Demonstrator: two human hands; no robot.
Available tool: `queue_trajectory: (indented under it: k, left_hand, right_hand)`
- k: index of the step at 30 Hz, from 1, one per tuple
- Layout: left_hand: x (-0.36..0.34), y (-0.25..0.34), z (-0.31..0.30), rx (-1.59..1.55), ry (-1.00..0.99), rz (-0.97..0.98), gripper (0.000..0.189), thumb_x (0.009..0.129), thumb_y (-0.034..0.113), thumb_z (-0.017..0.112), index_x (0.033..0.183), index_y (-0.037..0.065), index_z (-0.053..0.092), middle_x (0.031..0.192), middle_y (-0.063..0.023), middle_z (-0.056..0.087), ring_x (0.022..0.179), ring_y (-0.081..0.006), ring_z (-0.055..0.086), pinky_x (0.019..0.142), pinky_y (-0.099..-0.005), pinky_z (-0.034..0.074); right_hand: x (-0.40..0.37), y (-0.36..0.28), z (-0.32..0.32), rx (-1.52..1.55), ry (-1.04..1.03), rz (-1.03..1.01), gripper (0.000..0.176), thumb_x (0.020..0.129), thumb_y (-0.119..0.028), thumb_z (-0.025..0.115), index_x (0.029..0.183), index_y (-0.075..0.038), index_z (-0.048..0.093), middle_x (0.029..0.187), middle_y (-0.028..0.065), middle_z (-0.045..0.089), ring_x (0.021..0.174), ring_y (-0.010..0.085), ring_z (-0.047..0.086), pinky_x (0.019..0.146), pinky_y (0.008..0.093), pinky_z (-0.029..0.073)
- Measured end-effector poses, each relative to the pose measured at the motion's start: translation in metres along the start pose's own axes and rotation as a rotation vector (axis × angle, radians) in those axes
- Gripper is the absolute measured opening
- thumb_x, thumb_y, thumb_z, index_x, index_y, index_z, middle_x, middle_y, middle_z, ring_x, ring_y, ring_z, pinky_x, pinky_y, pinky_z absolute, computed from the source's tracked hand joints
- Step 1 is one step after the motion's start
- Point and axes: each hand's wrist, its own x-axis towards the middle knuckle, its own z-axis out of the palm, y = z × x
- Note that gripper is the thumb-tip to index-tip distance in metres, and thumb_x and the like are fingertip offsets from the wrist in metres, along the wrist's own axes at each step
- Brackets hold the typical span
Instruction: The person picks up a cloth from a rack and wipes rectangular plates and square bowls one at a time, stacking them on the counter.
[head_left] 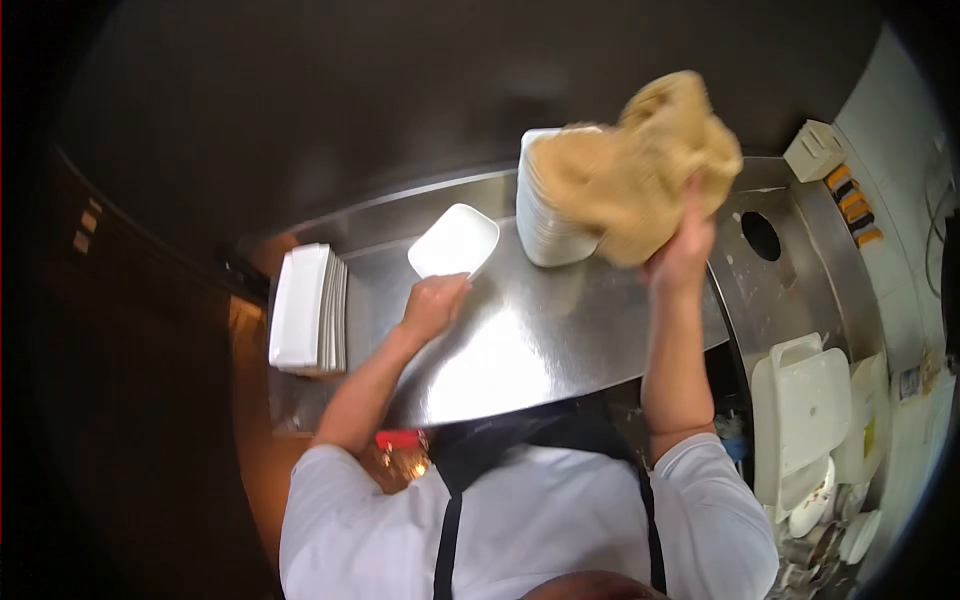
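Observation:
My left hand (pixel 437 305) is closed on the near edge of a small white square dish (pixel 455 243), held over the steel counter (pixel 480 370). In my right hand (pixel 684 245) is a tan cloth (pixel 640 170), bunched above the fingers and blurred by motion. The cloth hangs in front of a tall stack of white dishes (pixel 545 215) and hides part of its top and right side. My right fingers are partly covered by the folds.
A pile of white rectangular plates (pixel 305 310) stands at the counter's left end. To the right lies a steel sink area with a round dark hole (pixel 761 236). White plastic containers (pixel 810 410) and used dishes (pixel 815 500) crowd the lower right. A white box (pixel 815 150) sits in the back corner.

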Motion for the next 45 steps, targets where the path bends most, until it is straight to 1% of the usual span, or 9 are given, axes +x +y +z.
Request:
queue_trajectory:
  k: [11,14,18,21,24,27,33,41,45]
  left_hand:
    - [-0.064,-0.086,0.016,0.154,-0.278,-0.152,0.019,0.087,0.015,0.066,0.106,0.012,0.069,0.109,-0.0121,0.07,0.118,-0.0318,0.058,0.114,-0.0552,0.03]
    - [-0.008,-0.025,0.0,0.084,-0.032,-0.222,0.072,0.076,0.03,0.082,0.137,0.007,0.052,0.147,-0.0199,0.045,0.141,-0.0394,0.036,0.116,-0.0574,0.025]
    - [0.098,0.057,0.042,-0.232,0.275,-0.258,0.113,0.069,0.045,0.087,0.15,-0.003,0.027,0.157,-0.0262,0.028,0.145,-0.0416,0.029,0.118,-0.0608,0.017]
    - [0.165,0.105,0.059,-0.312,0.257,-0.446,0.125,0.069,0.049,0.087,0.153,-0.005,0.013,0.158,-0.0265,0.025,0.147,-0.0419,0.025,0.116,-0.0659,0.013]
    - [0.186,0.111,0.07,-0.323,0.235,-0.58,0.131,0.069,0.051,0.087,0.155,-0.004,0.005,0.159,-0.026,0.023,0.149,-0.0413,0.022,0.114,-0.0699,0.011]
    - [0.191,0.103,0.069,-0.304,0.178,-0.588,0.132,0.068,0.051,0.086,0.155,-0.003,0.004,0.161,-0.0237,0.019,0.151,-0.0376,0.019,0.114,-0.0708,0.011]
    - [0.187,0.099,0.066,-0.321,0.128,-0.597,0.137,0.064,0.055,0.087,0.155,-0.003,0.003,0.162,-0.0245,0.016,0.152,-0.0372,0.016,0.114,-0.0715,0.01]
    - [0.192,0.09,0.031,-0.055,0.193,-0.36,0.148,0.054,0.049,0.094,0.157,0.003,-0.002,0.16,-0.0337,0.001,0.15,-0.0486,0.002,0.114,-0.0705,0.005]
    - [0.208,0.076,0.008,0.091,0.004,-0.161,0.085,0.058,0.046,0.092,0.123,0.004,0.057,0.159,-0.0257,0.024,0.149,-0.0524,0.006,0.112,-0.074,0.005]
  right_hand:
    - [0.055,0.005,-0.022,-0.174,-0.06,-0.225,0.046,0.104,-0.03,0.052,0.14,-0.002,0.045,0.128,0.0141,0.06,0.113,0.0242,0.064,0.095,0.0392,0.056]
    - [0.09,0.013,-0.014,-0.431,-0.106,-0.337,0.036,0.095,-0.027,0.071,0.117,0.002,0.065,0.118,0.0121,0.067,0.106,0.015,0.064,0.087,0.0306,0.053]
    - [0.147,0.077,-0.007,-1.399,-0.407,-0.693,0.054,0.079,-0.046,0.077,0.112,-0.004,0.068,0.112,0.0182,0.066,0.11,0.0373,0.058,0.093,0.0472,0.045]
    - [0.141,0.12,-0.008,-1.62,-0.567,-0.383,0.054,0.086,-0.055,0.066,0.113,-0.008,0.072,0.111,0.0169,0.069,0.11,0.0376,0.06,0.095,0.0447,0.045]
    - [0.144,0.093,0.007,-1.421,-0.691,0.252,0.06,0.091,-0.061,0.056,0.117,-0.009,0.071,0.109,0.0182,0.071,0.102,0.0378,0.066,0.093,0.0419,0.048]
    - [0.143,0.089,0.003,-1.381,-0.719,0.156,0.06,0.095,-0.059,0.053,0.115,-0.006,0.071,0.103,0.0179,0.073,0.096,0.0358,0.07,0.087,0.0392,0.051]
    - [0.141,0.088,0.001,-0.278,-0.492,0.625,0.062,0.1,-0.054,0.044,0.128,0.0,0.06,0.125,0.0179,0.064,0.111,0.0299,0.065,0.096,0.0429,0.052]
    - [0.137,0.018,-0.042,0.502,-0.327,0.214,0.057,0.101,-0.045,0.036,0.137,-0.003,0.051,0.134,0.0192,0.057,0.12,0.0354,0.06,0.098,0.051,0.053]
    - [0.12,-0.01,-0.068,0.473,-0.164,0.052,0.058,0.1,-0.046,0.036,0.138,-0.004,0.05,0.134,0.0189,0.057,0.121,0.0353,0.059,0.099,0.0508,0.053]
